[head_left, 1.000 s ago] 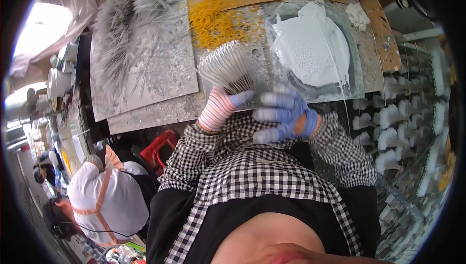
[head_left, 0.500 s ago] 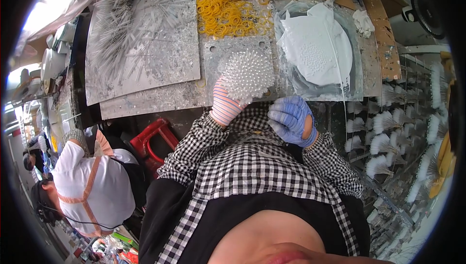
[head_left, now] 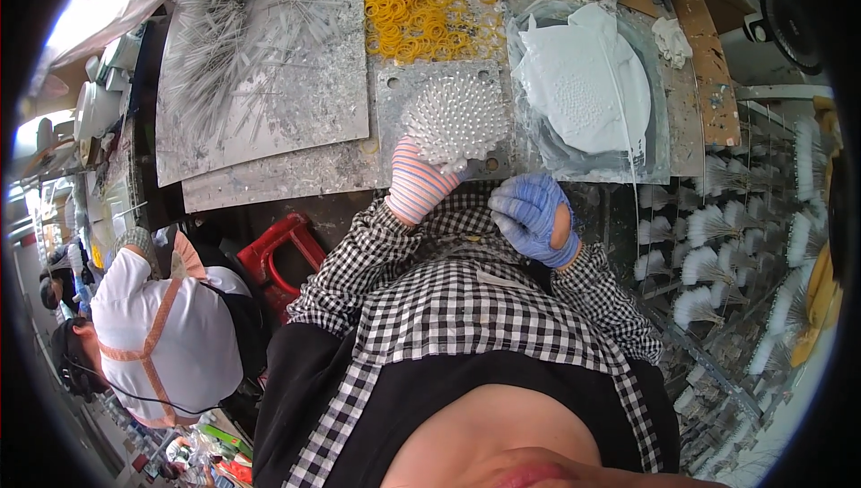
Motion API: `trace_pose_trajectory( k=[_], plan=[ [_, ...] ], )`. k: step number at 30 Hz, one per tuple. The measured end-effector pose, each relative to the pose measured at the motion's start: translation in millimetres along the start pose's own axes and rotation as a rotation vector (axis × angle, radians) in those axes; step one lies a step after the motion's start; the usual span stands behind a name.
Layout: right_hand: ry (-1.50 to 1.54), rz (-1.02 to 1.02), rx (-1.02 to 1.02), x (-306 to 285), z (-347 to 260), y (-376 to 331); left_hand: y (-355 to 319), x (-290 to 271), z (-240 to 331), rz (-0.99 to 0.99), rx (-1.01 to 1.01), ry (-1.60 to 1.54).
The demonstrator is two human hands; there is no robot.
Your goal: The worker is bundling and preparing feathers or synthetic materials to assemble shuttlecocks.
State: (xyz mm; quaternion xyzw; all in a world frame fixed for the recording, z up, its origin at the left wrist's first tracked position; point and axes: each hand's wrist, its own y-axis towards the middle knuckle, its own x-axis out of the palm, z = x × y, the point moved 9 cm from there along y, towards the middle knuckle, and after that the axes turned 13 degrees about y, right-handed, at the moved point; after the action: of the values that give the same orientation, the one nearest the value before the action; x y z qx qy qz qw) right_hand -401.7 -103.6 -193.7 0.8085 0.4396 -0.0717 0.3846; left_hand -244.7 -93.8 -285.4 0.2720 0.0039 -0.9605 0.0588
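My left hand (head_left: 420, 181), in a white glove with pink and blue stripes, is wrapped round the lower side of a bundle of thin clear filaments (head_left: 456, 120). Its many pale, bead-like tips fan out into a dome facing up. The bundle is over a grey metal plate (head_left: 389, 116) with holes at its corners; whether it touches the plate I cannot tell. Just off the table's front edge, my right hand (head_left: 534, 217) wears a blue glove with a gap showing bare skin. Its fingers are curled in, and anything inside them is hidden.
Right of the plate lies a round slab coated in thick white paste (head_left: 587, 84). Yellow rubber bands (head_left: 417, 26) are heaped behind, loose clear filaments (head_left: 220, 48) at left. White brush-like bundles (head_left: 708, 264) hang on a right-hand rack. A co-worker (head_left: 166, 344) and red stool (head_left: 278, 259) are at left.
The bundle and my left hand have shifted slightly away from me over the plate, uncovering a hole at its near corner. My right hand has moved a touch left, its fingers still curled.
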Motion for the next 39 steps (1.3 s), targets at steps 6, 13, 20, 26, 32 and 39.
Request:
trace_pose_trajectory(
  k=[6, 13, 20, 26, 32, 39],
  plan=[
    [0.008, 0.012, -0.009, -1.7, -1.2, -5.5, 4.7, -24.5, 16.8, 0.161, -0.146, -0.642],
    [-0.384, 0.120, -0.137, -50.7, -34.2, 23.0, 42.5, -100.0, 128.7, 0.412, 0.267, 0.607],
    [-0.309, 0.226, 0.286, -136.3, 55.8, 83.3, 119.7, -47.4, 219.9, 0.184, 0.677, 0.786],
    [-0.083, 0.185, 0.391, -150.5, 166.7, 51.0, 180.9, 0.2, 210.2, -0.115, 0.627, 0.858],
    [0.243, 0.201, 0.760, -133.5, 185.5, 27.6, 202.6, -8.1, 216.9, 0.101, 0.738, 0.602],
    [-0.121, 0.066, 0.582, -136.8, 182.7, 30.3, 225.6, 53.0, 209.6, -0.296, 0.515, 0.694]
  ],
)
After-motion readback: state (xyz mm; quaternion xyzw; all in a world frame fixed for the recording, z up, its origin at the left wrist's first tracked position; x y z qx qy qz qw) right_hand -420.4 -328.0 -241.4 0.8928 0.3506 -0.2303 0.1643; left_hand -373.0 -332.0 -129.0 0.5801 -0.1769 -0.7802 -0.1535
